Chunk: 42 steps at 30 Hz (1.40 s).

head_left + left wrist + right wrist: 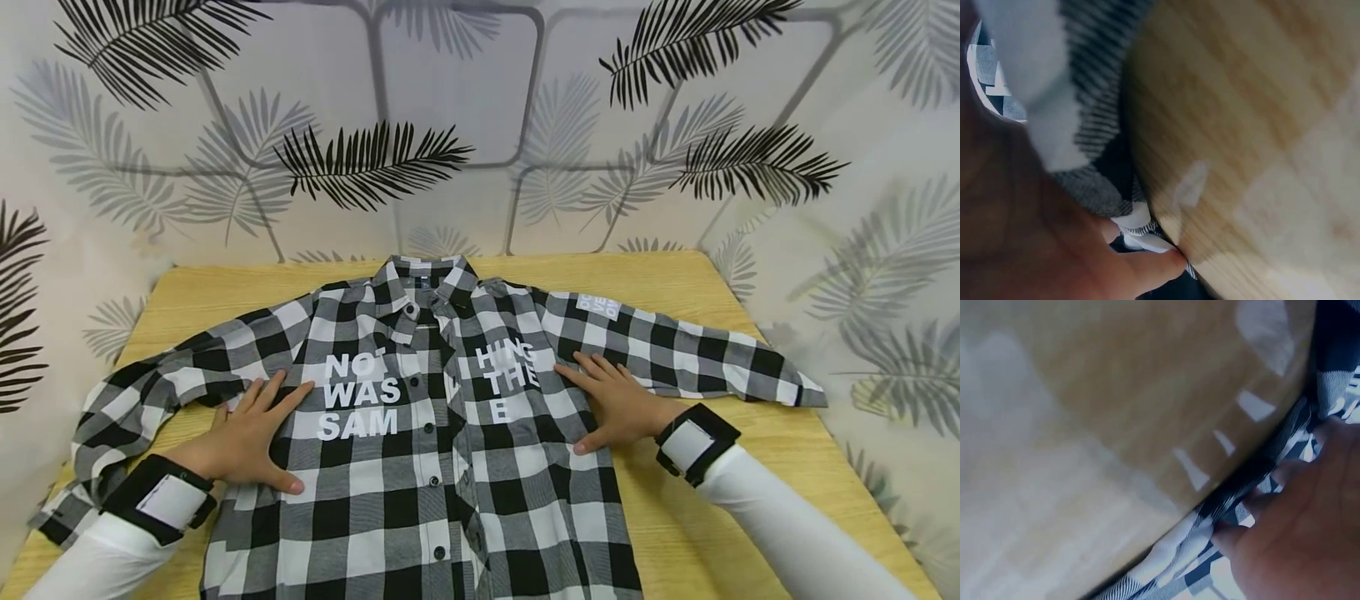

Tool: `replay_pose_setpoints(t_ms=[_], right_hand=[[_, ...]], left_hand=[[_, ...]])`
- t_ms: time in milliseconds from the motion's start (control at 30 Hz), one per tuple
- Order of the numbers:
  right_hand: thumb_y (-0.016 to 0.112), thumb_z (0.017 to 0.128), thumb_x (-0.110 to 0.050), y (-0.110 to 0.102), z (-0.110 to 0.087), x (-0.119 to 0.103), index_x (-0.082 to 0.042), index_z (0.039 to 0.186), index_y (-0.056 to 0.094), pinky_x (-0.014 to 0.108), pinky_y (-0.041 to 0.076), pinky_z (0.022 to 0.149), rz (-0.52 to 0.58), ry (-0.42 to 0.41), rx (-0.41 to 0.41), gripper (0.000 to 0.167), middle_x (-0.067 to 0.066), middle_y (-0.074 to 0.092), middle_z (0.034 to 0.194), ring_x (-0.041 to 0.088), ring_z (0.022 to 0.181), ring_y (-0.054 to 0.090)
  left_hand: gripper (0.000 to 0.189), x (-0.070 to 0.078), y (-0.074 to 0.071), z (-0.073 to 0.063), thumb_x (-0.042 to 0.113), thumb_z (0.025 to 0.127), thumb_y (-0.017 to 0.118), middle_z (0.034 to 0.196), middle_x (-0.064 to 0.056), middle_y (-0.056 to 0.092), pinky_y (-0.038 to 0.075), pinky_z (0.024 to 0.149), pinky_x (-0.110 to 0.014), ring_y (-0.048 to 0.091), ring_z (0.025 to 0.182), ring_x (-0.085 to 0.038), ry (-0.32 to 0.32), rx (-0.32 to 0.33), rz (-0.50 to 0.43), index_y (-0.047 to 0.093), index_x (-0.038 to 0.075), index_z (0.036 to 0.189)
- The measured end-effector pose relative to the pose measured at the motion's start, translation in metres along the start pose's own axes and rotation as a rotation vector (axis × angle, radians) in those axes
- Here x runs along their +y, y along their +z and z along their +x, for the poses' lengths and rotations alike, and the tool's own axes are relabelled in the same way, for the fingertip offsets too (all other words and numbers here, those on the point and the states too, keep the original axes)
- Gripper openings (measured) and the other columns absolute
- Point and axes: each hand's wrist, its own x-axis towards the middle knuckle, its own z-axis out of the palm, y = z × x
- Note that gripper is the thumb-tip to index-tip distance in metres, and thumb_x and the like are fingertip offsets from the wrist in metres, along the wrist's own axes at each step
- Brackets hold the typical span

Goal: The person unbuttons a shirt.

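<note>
A black, white and grey checked shirt (517,475) lies front up, its collar toward the far edge and white lettering on both chest sides. Dark buttons run down its middle. My left hand (251,437) rests with spread fingers on the shirt's left side, below the armpit. On the opposite side my right hand (622,404) lies flat, fingers spread across the shirt's edge below the other sleeve. Both wrist views show fingers against the checked cloth, with the left hand (1104,256) and right hand (1304,519) close to the wood.
Beneath the shirt is a light wooden table (697,500). One sleeve (697,350) stretches out to the right; the other sleeve (127,408) bends down at the left. Behind the table hangs a leaf-patterned backdrop (465,100).
</note>
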Motion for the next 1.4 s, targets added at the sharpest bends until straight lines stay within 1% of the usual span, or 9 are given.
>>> replay_pose_setpoints(t_ms=[167, 300, 533, 667, 800, 933, 1033, 1267, 1400], right_hand=[[0.056, 0.063, -0.072, -0.020, 0.007, -0.006, -0.022, 0.141, 0.022, 0.060, 0.014, 0.095, 0.018, -0.012, -0.013, 0.099, 0.016, 0.017, 0.144, 0.037, 0.129, 0.015], [0.050, 0.078, -0.062, -0.040, 0.033, -0.023, -0.016, 0.138, 0.032, 0.054, 0.024, 0.096, 0.040, -0.031, 0.121, 0.077, 0.017, 0.028, 0.138, 0.035, 0.125, 0.027], [0.048, 0.090, -0.040, -0.054, 0.113, -0.071, -0.014, 0.135, 0.036, 0.043, 0.031, 0.095, 0.089, -0.045, 0.271, 0.053, 0.011, 0.036, 0.133, 0.027, 0.121, 0.035], [0.049, 0.092, -0.028, -0.050, 0.162, -0.096, -0.016, 0.138, 0.031, 0.037, 0.040, 0.083, 0.026, -0.049, 0.286, 0.050, 0.010, 0.049, 0.115, 0.023, 0.102, 0.048], [0.049, 0.092, -0.022, -0.036, 0.197, -0.106, -0.018, 0.137, 0.033, 0.034, 0.045, 0.069, -0.060, 0.032, 0.248, 0.048, 0.008, 0.057, 0.101, 0.021, 0.085, 0.055], [0.053, 0.090, -0.021, -0.025, 0.215, -0.105, -0.020, 0.127, 0.047, 0.035, 0.046, 0.075, -0.118, 0.140, 0.216, 0.038, 0.002, 0.060, 0.108, 0.019, 0.092, 0.058], [0.057, 0.088, -0.019, -0.026, 0.219, -0.105, -0.019, 0.114, 0.056, 0.035, 0.046, 0.073, -0.136, 0.162, 0.233, 0.026, 0.000, 0.063, 0.100, 0.018, 0.087, 0.059], [0.056, 0.088, -0.015, -0.047, 0.217, -0.108, -0.013, 0.095, 0.061, 0.031, 0.046, 0.064, 0.017, 0.173, 0.389, 0.008, 0.001, 0.062, 0.087, 0.015, 0.073, 0.058], [0.057, 0.088, -0.018, -0.044, 0.219, -0.106, -0.012, 0.111, 0.059, 0.029, 0.046, 0.066, 0.105, 0.141, 0.323, 0.024, 0.002, 0.062, 0.092, 0.014, 0.076, 0.058]], left_hand=[[0.116, 0.005, -0.016, 0.005, 0.077, 0.048, 0.061, 0.138, -0.028, 0.018, 0.026, 0.078, -0.069, 0.025, 0.118, -0.052, 0.008, 0.012, 0.040, 0.024, 0.015, 0.140], [0.085, 0.020, -0.040, 0.024, 0.059, 0.073, 0.060, 0.129, -0.027, 0.033, 0.039, 0.077, -0.056, 0.041, 0.108, -0.045, 0.055, 0.135, 0.050, 0.035, 0.006, 0.134], [0.052, 0.066, -0.048, 0.102, 0.032, 0.091, 0.050, 0.122, -0.017, 0.038, 0.040, 0.075, -0.043, 0.043, 0.100, -0.029, 0.236, 0.263, -0.073, 0.033, 0.015, 0.137], [0.052, 0.085, -0.043, 0.146, 0.027, 0.092, 0.049, 0.108, -0.014, 0.046, 0.040, 0.059, -0.035, 0.048, 0.080, -0.022, 0.200, 0.265, -0.072, 0.029, 0.020, 0.139], [0.051, 0.094, -0.033, 0.175, 0.022, 0.092, 0.049, 0.104, -0.012, 0.053, 0.040, 0.053, -0.033, 0.052, 0.072, -0.019, 0.143, 0.209, -0.027, 0.028, 0.019, 0.139], [0.042, 0.098, -0.025, 0.188, 0.017, 0.091, 0.050, 0.101, -0.011, 0.058, 0.044, 0.061, -0.038, 0.057, 0.079, -0.024, 0.127, 0.189, -0.016, 0.041, 0.013, 0.132], [0.029, 0.094, -0.025, 0.192, 0.015, 0.089, 0.054, 0.097, -0.009, 0.061, 0.045, 0.067, -0.041, 0.058, 0.083, -0.024, 0.098, 0.229, -0.017, 0.054, 0.010, 0.118], [0.020, 0.084, -0.037, 0.199, 0.014, 0.089, 0.053, 0.078, -0.007, 0.059, 0.043, 0.056, -0.035, 0.055, 0.064, -0.020, 0.089, 0.368, -0.306, 0.058, 0.006, 0.106], [0.042, 0.079, -0.037, 0.199, 0.022, 0.090, 0.052, 0.096, -0.012, 0.059, 0.045, 0.065, -0.037, 0.058, 0.079, -0.023, 0.118, 0.256, -0.414, 0.043, 0.005, 0.128]])
